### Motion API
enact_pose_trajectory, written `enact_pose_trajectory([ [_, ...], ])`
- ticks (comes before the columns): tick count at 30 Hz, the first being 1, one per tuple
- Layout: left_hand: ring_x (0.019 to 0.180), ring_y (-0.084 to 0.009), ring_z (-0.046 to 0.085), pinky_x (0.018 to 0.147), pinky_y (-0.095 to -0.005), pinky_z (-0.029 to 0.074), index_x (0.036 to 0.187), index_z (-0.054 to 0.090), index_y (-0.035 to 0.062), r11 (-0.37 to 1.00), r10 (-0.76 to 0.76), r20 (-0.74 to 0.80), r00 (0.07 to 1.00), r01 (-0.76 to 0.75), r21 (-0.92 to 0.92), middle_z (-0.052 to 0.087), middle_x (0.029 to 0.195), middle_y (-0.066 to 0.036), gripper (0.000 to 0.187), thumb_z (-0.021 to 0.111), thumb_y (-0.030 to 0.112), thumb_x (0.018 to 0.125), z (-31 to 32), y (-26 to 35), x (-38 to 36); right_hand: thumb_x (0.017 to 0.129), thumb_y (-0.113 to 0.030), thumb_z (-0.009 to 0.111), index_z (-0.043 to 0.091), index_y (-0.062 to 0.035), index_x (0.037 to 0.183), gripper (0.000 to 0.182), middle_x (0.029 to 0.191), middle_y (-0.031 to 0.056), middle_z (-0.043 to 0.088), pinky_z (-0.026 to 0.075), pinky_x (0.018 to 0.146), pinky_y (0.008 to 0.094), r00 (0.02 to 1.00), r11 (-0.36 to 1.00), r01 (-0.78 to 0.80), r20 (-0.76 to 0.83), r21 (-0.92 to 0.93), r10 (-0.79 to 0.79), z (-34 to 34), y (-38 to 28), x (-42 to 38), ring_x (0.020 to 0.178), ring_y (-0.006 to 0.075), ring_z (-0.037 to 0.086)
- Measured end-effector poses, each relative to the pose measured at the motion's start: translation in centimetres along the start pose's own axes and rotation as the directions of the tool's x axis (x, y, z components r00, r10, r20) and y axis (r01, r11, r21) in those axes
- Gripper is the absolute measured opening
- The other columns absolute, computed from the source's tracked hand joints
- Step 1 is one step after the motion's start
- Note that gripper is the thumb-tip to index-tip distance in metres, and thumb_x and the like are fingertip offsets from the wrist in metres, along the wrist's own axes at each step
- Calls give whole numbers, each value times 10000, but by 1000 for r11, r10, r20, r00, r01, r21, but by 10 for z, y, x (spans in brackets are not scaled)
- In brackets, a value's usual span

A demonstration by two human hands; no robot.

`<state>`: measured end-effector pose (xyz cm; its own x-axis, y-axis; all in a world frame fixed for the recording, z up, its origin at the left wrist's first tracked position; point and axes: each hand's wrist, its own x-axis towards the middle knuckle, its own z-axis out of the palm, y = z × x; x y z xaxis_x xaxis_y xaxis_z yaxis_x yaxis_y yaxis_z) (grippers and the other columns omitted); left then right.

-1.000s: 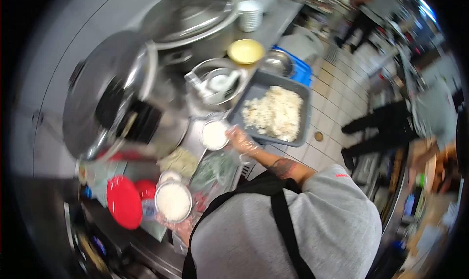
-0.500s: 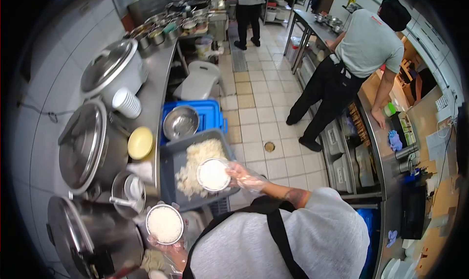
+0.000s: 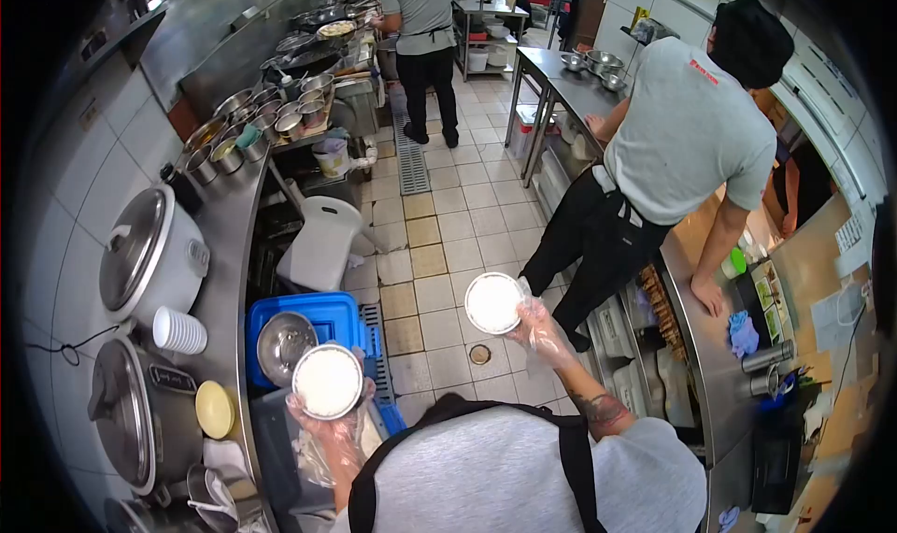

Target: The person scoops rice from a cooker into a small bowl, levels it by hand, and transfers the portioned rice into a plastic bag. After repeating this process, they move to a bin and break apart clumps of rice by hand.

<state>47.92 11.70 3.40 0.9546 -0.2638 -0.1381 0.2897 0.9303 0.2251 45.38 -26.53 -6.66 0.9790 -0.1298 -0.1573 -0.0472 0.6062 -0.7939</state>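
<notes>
My left hand [image 3: 336, 430], in a clear plastic glove, is wrapped round a bowl of white rice [image 3: 328, 382]. That bowl is above the grey tub [image 3: 271, 430], beside a steel mixing bowl [image 3: 286, 348]. My right hand [image 3: 544, 335], gloved the same way, grips a second bowl of white rice [image 3: 493, 303] out over the tiled floor. Both bowls are round and filled to the rim. The loose rice in the grey tub is mostly hidden behind my left hand and its bowl.
Large lidded cookers [image 3: 135, 402], stacked white cups [image 3: 179, 331] and a yellow bowl [image 3: 216, 410] stand on the left counter. A blue bin [image 3: 327, 313] and white stool [image 3: 320, 243] are on the floor side. A co-worker [image 3: 687, 141] leans on the right counter; another person [image 3: 418, 28] stands farther back.
Both hands have moved away from the cookers, carrying their rice bowls to the right. My view has turned, and the right bowl is now over the floor instead of the tub.
</notes>
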Motion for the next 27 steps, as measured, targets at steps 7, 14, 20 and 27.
enact_pose_trajectory([
  [7, 1296, -504, 372, 859, -735, 433, 1418, 354, 61, 997, 39, 86, 995, -45, 69, 364, 1444, -258, 970, 743, 539, 669, 35, -25, 196, 987, -166, 502, 432, -14, 1243, 306, 1155, 187, 582, 598, 782, 474, 971, 990, 138, -197, -4, -136, -27, -66, 196, 1010, 315, 643],
  [14, 1326, -498, 337, 879, -752, 400, 1421, 359, 78, 992, -95, 130, 987, 83, 96, 331, 1462, -267, 942, 695, 601, 713, 58, -48, 404, 986, -186, 484, 473, 44, 1217, 326, 1062, 153, 631, 614, 693, 418, 845, 966, 197, -469, -169, -255, -73, -158, 386, 914, 282, 673],
  [20, 1348, -475, 314, 940, -701, 397, 1428, 353, 64, 953, -274, 177, 945, 242, 182, 311, 1469, -278, 968, 660, 657, 728, 125, -91, 540, 978, -181, 476, 500, 45, 1203, 320, 1144, 175, 597, 580, 781, 500, 746, 937, 312, -570, -156, -343, -186, -233, 533, 973, 320, 639],
  [27, 1379, -459, 259, 1069, -584, 360, 1473, 287, 102, 896, -357, 212, 910, 270, 352, 246, 1512, -250, 978, 568, 721, 770, 147, -146, 627, 928, -308, 481, 459, 37, 1249, 471, 1214, 191, 523, 496, 855, 472, 584, 882, 377, -666, -282, -463, -362, -338, 668, 1076, 313, 537],
])
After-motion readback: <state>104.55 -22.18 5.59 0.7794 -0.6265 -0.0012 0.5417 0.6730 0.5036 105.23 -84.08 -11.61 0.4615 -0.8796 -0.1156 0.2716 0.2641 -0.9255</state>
